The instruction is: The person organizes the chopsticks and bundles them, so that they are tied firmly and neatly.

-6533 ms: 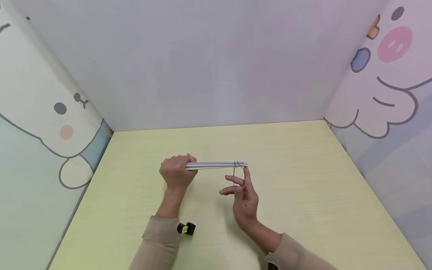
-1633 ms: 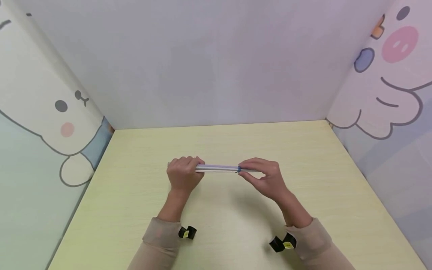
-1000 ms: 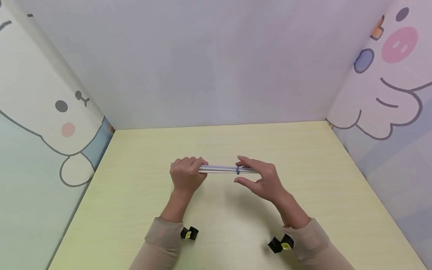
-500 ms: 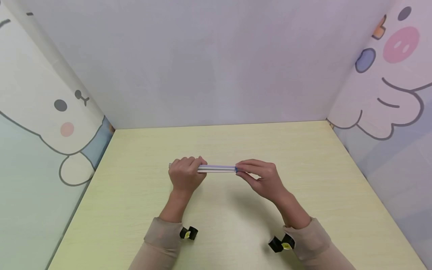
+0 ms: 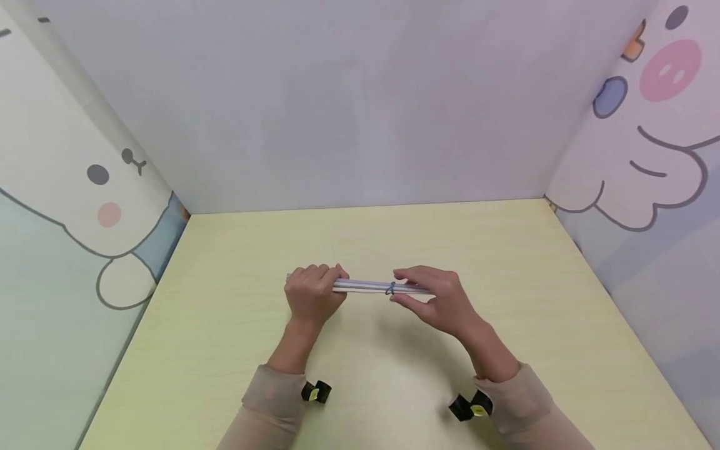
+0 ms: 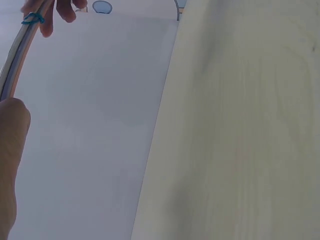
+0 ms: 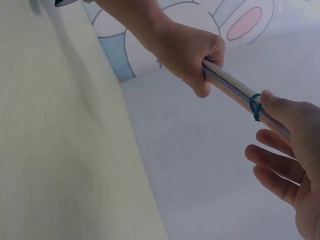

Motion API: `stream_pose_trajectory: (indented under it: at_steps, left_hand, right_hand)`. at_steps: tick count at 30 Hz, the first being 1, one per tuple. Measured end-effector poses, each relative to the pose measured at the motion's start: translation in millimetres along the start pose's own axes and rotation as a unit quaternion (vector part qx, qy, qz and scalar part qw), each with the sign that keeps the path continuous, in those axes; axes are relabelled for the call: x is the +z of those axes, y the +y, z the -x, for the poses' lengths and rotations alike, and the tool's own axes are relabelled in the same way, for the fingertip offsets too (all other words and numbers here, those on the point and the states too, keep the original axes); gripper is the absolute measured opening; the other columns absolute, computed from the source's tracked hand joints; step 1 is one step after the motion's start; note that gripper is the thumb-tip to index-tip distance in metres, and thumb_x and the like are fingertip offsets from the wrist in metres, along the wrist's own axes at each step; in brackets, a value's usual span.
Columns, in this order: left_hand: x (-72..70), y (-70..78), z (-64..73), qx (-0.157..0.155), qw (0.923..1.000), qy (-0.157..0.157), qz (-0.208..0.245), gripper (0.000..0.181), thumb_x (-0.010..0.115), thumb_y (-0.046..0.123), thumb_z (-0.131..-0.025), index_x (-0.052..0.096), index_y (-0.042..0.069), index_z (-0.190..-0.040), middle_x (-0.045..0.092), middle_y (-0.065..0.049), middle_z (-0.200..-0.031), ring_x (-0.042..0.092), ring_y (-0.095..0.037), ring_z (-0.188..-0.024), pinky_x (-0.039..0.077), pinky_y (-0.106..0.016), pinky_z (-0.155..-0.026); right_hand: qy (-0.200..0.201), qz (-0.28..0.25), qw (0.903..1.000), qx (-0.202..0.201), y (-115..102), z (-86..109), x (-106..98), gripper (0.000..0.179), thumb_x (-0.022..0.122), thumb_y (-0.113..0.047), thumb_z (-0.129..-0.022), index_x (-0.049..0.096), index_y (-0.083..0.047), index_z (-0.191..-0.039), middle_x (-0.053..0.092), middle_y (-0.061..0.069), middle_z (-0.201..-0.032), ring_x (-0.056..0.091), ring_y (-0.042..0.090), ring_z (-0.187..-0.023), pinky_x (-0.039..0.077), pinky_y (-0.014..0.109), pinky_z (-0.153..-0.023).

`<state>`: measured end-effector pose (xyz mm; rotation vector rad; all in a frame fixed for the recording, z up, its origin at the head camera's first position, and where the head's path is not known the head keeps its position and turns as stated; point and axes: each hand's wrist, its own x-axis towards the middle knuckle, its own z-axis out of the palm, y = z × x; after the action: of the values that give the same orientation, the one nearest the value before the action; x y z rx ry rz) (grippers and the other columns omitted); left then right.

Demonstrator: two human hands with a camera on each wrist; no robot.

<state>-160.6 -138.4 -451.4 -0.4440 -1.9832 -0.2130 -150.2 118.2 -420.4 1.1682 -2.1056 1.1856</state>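
Note:
My left hand (image 5: 308, 294) grips one end of a bundle of thin pastel sticks (image 5: 360, 287), white, lilac and pinkish; their exact kind is unclear. The bundle is held above the table, pointing right. Around it, toward the right end, sits a blue rubber band (image 5: 390, 288), also visible in the right wrist view as a teal loop (image 7: 255, 107). My right hand (image 5: 441, 297) surrounds that end with thumb and fingers spread apart. In the right wrist view, the thumb (image 7: 280, 107) lies by the band while the other fingers stand off the sticks.
A pale yellow table (image 5: 360, 244) lies beneath both hands, bounded by a plain grey-white back wall (image 5: 360, 112) and side panels with cartoon animals. A black device sits at each sleeve cuff (image 5: 275, 387).
Earlier the band was stretched over my right fingers; now it encircles the bundle alone. My right hand pinched at the band half a second ago and has since spread. The left grip stays.

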Motion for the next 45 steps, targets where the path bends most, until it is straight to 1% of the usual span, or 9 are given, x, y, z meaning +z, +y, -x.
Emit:
stream_pose_trajectory:
  at_steps: [3, 5, 11, 19, 25, 33, 36, 41, 45]
  left_hand:
    - [1.0, -3.3, -0.2, -0.002, 0.9999, 0.01, 0.003, 0.031, 0.059, 0.014, -0.082, 0.049, 0.011, -0.053, 0.051, -0.003, -0.047, 0.032, -0.016, -0.037, 0.022, -0.029, -0.039]
    - [0.8, -4.1, 0.4, -0.004, 1.0, 0.006, 0.002, 0.031, 0.059, 0.013, -0.082, 0.049, 0.011, -0.053, 0.052, -0.002, -0.047, 0.032, -0.016, -0.037, 0.023, -0.029, -0.039]
    - [-0.5, 1.0, 0.9, -0.002, 1.0, -0.002, -0.004, 0.029, 0.061, 0.013, -0.08, 0.051, 0.012, -0.053, 0.052, -0.002, -0.047, 0.035, -0.016, -0.037, 0.027, -0.03, -0.039]
    - [-1.1, 10.5, -4.7, 0.005, 0.9999, -0.01, -0.004, 0.028, 0.061, 0.015, -0.082, 0.054, 0.012, -0.055, 0.056, 0.0, -0.049, 0.041, -0.017, -0.038, 0.034, -0.031, -0.04]
    - [-1.9, 8.5, -0.4, -0.002, 0.9997, -0.025, 0.004, 0.028, 0.059, 0.015, -0.084, 0.056, 0.013, -0.056, 0.057, -0.001, -0.05, 0.042, -0.016, -0.038, 0.034, -0.031, -0.04]
    - [-2.8, 5.2, 2.3, -0.02, 0.9996, -0.018, 0.002, 0.023, 0.065, 0.011, -0.077, 0.056, 0.012, -0.055, 0.054, -0.001, -0.048, 0.036, -0.016, -0.039, 0.03, -0.031, -0.04]
    - [-4.1, 10.0, 3.3, -0.022, 0.9994, -0.029, -0.001, 0.023, 0.065, 0.012, -0.077, 0.058, 0.012, -0.055, 0.054, 0.0, -0.048, 0.036, -0.015, -0.039, 0.031, -0.031, -0.041]
    - [-6.1, 17.7, -0.3, -0.029, 0.9993, -0.024, -0.001, 0.022, 0.065, 0.013, -0.077, 0.059, 0.011, -0.056, 0.056, -0.001, -0.049, 0.039, -0.016, -0.039, 0.034, -0.032, -0.041]
    - [-5.9, 22.9, -5.0, -0.014, 0.9996, -0.023, -0.001, 0.024, 0.065, 0.014, -0.079, 0.059, 0.012, -0.055, 0.058, 0.0, -0.05, 0.043, -0.017, -0.038, 0.036, -0.031, -0.041]
  right_hand:
    - [0.012, -0.007, 0.9998, -0.014, -0.9, -1.8, -2.9, 0.018, 0.08, -0.016, -0.086, 0.077, -0.003, -0.098, 0.076, 0.006, -0.093, 0.074, 0.018, -0.079, 0.057, 0.027, -0.072]
    - [0.003, 0.003, 0.9998, -0.02, -1.4, -2.1, -2.7, 0.014, 0.08, -0.009, -0.084, 0.077, -0.004, -0.097, 0.076, 0.005, -0.092, 0.074, 0.016, -0.079, 0.057, 0.026, -0.072]
    - [-0.012, 0.083, 0.996, -0.032, -6.6, -3.0, 3.7, 0.024, 0.085, -0.003, -0.075, 0.078, -0.001, -0.098, 0.076, 0.006, -0.094, 0.074, 0.018, -0.081, 0.059, 0.031, -0.069]
    - [-0.012, 0.174, 0.983, -0.056, -16.6, -5.9, 14.1, 0.038, 0.092, -0.01, -0.067, 0.079, -0.002, -0.102, 0.078, 0.006, -0.094, 0.075, 0.018, -0.079, 0.058, 0.034, -0.065]
    - [-0.021, 0.149, 0.9886, -0.007, -19.8, -1.6, 6.9, 0.048, 0.093, -0.014, -0.066, 0.076, 0.0, -0.108, 0.077, 0.009, -0.097, 0.075, 0.018, -0.08, 0.058, 0.032, -0.066]
    - [-0.018, 0.181, 0.9832, -0.015, -23.4, -3.1, 2.4, 0.031, 0.089, -0.005, -0.071, 0.078, -0.003, -0.1, 0.077, 0.005, -0.093, 0.074, 0.018, -0.078, 0.058, 0.034, -0.065]
    - [-0.028, 0.192, 0.981, -0.006, -26.3, -3.4, 6.4, 0.031, 0.089, -0.005, -0.071, 0.078, -0.002, -0.1, 0.077, 0.006, -0.092, 0.073, 0.019, -0.077, 0.058, 0.035, -0.066]
    - [-0.026, 0.211, 0.9769, -0.014, -32.6, -7.0, 14.4, 0.034, 0.091, -0.008, -0.07, 0.079, -0.001, -0.101, 0.077, 0.007, -0.092, 0.073, 0.019, -0.077, 0.057, 0.037, -0.068]
    - [-0.034, 0.215, 0.9758, -0.021, -36.2, -10.5, 18.5, 0.034, 0.09, -0.011, -0.072, 0.078, -0.002, -0.103, 0.077, 0.006, -0.094, 0.073, 0.019, -0.078, 0.058, 0.034, -0.066]
